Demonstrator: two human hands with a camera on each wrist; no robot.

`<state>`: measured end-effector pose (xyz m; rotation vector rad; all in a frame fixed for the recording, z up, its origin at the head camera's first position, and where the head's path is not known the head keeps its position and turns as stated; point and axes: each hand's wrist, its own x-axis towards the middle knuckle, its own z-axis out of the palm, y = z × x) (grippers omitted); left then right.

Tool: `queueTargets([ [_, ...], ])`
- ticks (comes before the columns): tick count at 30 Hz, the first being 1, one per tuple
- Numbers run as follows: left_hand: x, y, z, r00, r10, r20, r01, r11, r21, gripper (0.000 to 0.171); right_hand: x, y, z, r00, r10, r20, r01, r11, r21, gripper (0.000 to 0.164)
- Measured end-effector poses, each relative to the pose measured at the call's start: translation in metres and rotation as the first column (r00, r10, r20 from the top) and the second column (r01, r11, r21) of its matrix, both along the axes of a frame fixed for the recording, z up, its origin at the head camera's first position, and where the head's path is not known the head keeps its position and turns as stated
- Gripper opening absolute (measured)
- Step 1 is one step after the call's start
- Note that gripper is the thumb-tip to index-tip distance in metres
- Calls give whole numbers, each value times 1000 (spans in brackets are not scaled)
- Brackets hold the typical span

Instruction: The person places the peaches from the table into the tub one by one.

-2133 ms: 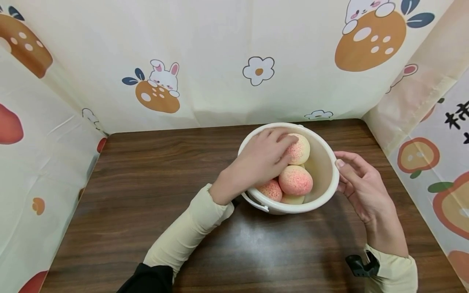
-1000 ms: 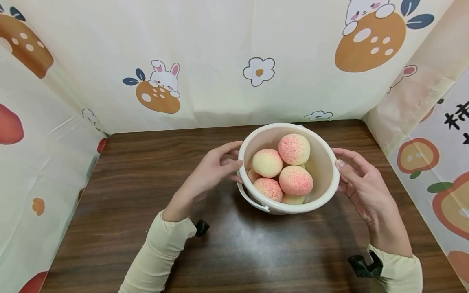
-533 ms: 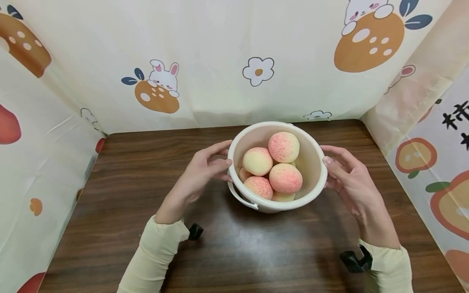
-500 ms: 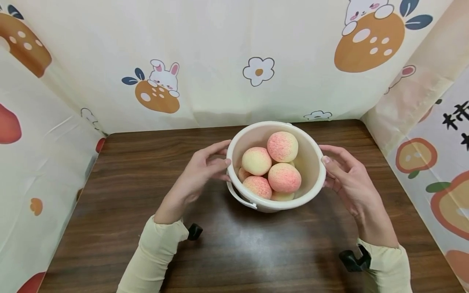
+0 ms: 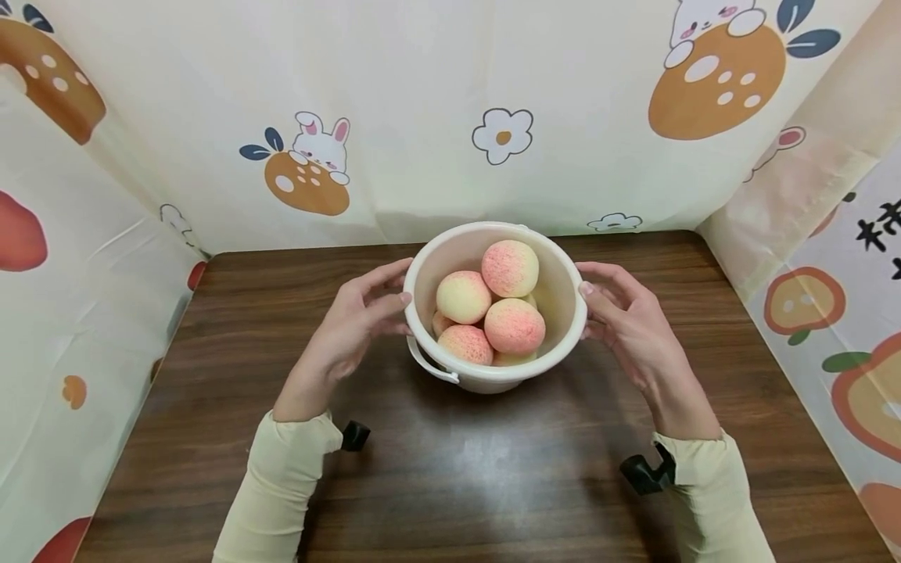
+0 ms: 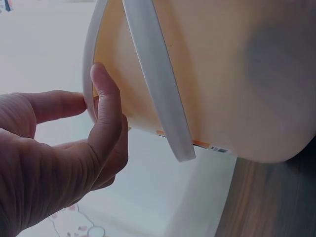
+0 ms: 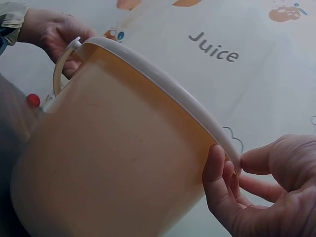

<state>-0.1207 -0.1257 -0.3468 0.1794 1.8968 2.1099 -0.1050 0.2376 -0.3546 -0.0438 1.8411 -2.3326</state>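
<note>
A cream-white bucket [image 5: 561, 313] stands mid-table in the head view, holding several pink-and-yellow peaches [image 5: 515, 326]. My left hand [image 5: 352, 324] pinches the rim on its left side. On the opposite side, my right hand [image 5: 629, 328] grips the rim between thumb and fingers. The left wrist view shows the left thumb and fingers on either side of the rim, beside the white carrying handle [image 6: 160, 84], which hangs down along the wall. From the right wrist, the bucket's smooth outer wall [image 7: 108, 143] fills much of the view. The lowest peaches are partly hidden under the upper ones.
The dark wood table [image 5: 450, 485] reaches to patterned cloth walls at the back [image 5: 415, 156], left and right. Black wrist mounts [image 5: 355, 435] sit at both cream sleeves [image 5: 271, 485].
Earlier my left hand was inside the bucket over the peaches; it came out and took the rim's left side. Since then both hands and the bucket have shifted left, peaches inside.
</note>
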Motion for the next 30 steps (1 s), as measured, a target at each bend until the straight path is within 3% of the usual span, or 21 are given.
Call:
queueTargets([
  [12, -21, -23, -2, 999, 50, 4, -51, 998, 32, 53, -26, -29, 2, 1000, 6, 11, -7, 1000, 25, 40],
  [23, -38, -31, -5, 997, 76, 5, -76, 995, 61, 53, -43, -40, -1, 1000, 2, 0, -2, 1000, 10, 42],
  [27, -36, -30, -8, 987, 137, -86, -139, 990, -26, 49, -44, -41, -4, 1000, -12, 7, 12, 1000, 17, 40],
  [30, -30, -30, -15, 946, 196, -259, -238, 961, -142, 44, -39, -40, -6, 999, -32, -9, 33, 998, 56, 38],
])
